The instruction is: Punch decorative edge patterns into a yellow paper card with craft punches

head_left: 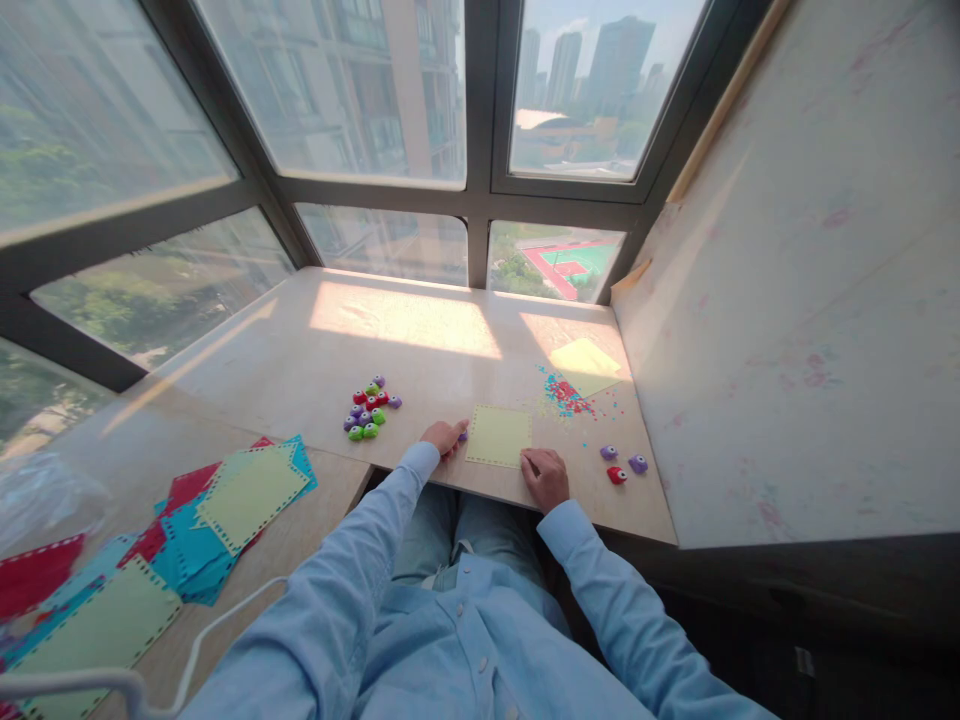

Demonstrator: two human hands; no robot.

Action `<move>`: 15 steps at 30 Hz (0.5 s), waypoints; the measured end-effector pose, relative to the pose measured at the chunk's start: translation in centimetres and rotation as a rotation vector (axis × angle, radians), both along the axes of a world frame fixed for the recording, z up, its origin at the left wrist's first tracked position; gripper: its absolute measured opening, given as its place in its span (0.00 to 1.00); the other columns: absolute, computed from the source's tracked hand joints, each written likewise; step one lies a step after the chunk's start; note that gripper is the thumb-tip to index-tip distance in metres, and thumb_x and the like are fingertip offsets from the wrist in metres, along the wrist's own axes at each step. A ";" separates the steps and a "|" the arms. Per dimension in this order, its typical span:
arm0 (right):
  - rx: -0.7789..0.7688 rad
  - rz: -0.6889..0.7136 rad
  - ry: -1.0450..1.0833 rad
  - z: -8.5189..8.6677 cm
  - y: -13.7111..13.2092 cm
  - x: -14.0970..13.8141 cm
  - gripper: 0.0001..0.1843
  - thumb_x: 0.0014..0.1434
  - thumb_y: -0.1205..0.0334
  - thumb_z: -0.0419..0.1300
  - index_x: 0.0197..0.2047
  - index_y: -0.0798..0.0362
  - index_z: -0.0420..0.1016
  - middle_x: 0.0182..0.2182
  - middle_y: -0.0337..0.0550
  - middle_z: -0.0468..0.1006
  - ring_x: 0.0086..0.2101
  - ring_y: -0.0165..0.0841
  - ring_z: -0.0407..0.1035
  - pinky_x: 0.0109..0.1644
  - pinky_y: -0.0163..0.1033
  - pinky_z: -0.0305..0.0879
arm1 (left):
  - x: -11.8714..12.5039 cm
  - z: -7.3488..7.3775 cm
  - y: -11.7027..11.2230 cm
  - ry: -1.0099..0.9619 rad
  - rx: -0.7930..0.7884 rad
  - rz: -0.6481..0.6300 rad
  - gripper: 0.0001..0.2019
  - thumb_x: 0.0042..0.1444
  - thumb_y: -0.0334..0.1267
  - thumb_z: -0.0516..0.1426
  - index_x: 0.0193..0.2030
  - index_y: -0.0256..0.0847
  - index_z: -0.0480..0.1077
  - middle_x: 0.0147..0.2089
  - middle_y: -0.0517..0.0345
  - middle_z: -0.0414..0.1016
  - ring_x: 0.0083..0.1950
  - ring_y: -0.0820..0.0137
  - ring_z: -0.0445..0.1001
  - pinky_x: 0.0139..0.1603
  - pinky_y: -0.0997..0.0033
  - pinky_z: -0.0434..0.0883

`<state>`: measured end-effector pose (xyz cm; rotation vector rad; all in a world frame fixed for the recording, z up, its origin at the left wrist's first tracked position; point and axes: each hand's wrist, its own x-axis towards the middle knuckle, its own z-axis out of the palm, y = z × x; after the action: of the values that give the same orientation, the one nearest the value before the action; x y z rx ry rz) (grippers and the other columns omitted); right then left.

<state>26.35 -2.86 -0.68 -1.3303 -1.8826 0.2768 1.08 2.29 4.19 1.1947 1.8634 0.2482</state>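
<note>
A light green paper sheet (499, 436) lies flat near the front edge of the beige table (315, 350). My left hand (445, 437) rests at the sheet's left edge, fingers curled over a small purple thing, probably a paper punch. My right hand (545, 475) sits at the sheet's lower right corner, fingers bent and pressing on the paper. A cluster of several small coloured punches (369, 409) in green, purple and red lies to the left of my left hand.
Three more punches (619, 464) lie at the right. Coloured paper bits (568, 396) are scattered beside a yellow sheet (586, 362). Stacked green, teal and red sheets (225, 500) cover the left surface. Windows stand behind, a wall panel at the right.
</note>
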 end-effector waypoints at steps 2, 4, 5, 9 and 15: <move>0.000 -0.003 0.012 0.0 0.0 0.0 0.13 0.62 0.61 0.55 0.38 0.52 0.81 0.37 0.48 0.83 0.40 0.39 0.73 0.48 0.45 0.65 | -0.5 -0.1 -0.3 -0.037 0.036 0.040 0.29 0.59 0.60 0.48 0.17 0.40 0.65 0.13 0.56 0.64 0.14 0.69 0.66 0.20 0.70 0.63; -0.006 -0.008 0.029 0.0 0.1 0.1 0.13 0.62 0.60 0.55 0.37 0.52 0.81 0.37 0.48 0.83 0.40 0.39 0.73 0.48 0.46 0.66 | -0.8 -0.2 -0.6 -0.068 0.074 0.078 0.29 0.60 0.59 0.48 0.16 0.41 0.64 0.13 0.57 0.64 0.14 0.69 0.66 0.19 0.70 0.62; -0.013 -0.010 0.040 0.0 0.2 0.1 0.13 0.61 0.60 0.55 0.37 0.52 0.81 0.36 0.48 0.83 0.40 0.39 0.73 0.48 0.46 0.66 | -1.0 -0.2 -0.8 -0.080 0.095 0.097 0.29 0.61 0.58 0.47 0.17 0.41 0.64 0.13 0.57 0.63 0.14 0.70 0.65 0.19 0.70 0.62; -0.044 -0.021 0.080 0.0 0.3 0.3 0.13 0.61 0.58 0.55 0.36 0.51 0.81 0.36 0.48 0.83 0.39 0.39 0.74 0.48 0.47 0.68 | -1.2 -0.5 -1.3 -0.114 0.183 0.152 0.27 0.62 0.55 0.46 0.17 0.41 0.63 0.12 0.60 0.60 0.14 0.71 0.64 0.19 0.71 0.60; -0.059 -0.045 0.121 0.1 0.3 0.2 0.13 0.60 0.56 0.57 0.35 0.52 0.81 0.35 0.49 0.83 0.38 0.39 0.75 0.48 0.47 0.69 | -1.8 -1.2 -2.6 -0.132 0.422 0.219 0.20 0.53 0.56 0.57 0.31 0.39 0.70 0.17 0.68 0.60 0.20 0.73 0.65 0.25 0.74 0.60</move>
<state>26.60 -2.52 -0.59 -1.3625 -1.7532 0.3835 -0.69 -0.32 2.95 1.2103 1.8779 0.8563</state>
